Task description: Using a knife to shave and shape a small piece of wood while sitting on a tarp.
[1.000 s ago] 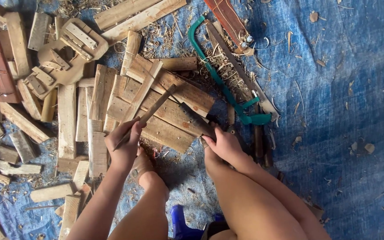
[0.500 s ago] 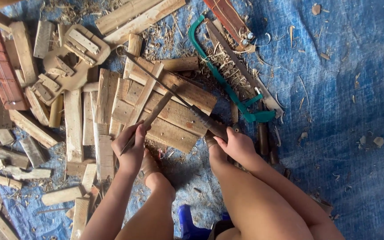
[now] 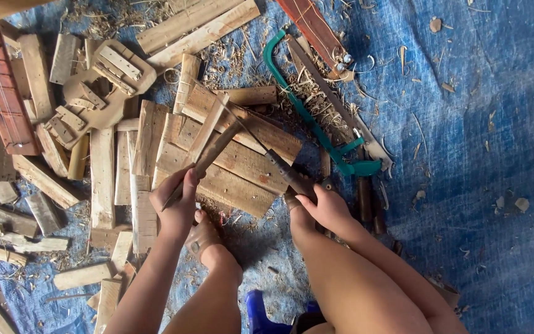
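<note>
Left hand (image 3: 177, 201) has its grip clamped round the lower end of a thin wooden stick (image 3: 208, 154), which slants up across the pile of flat boards (image 3: 230, 164), while the right hand (image 3: 326, 207) has its grip closed on the dark handle of a knife (image 3: 282, 170), blade running up-left to meet the stick. A bare foot (image 3: 202, 238) sits between the hands on the blue tarp (image 3: 477, 154). A green hacksaw (image 3: 316, 117) lies just right of the boards, and a guitar-shaped wooden cutout (image 3: 94, 86) sits upper left among offcuts.
</note>
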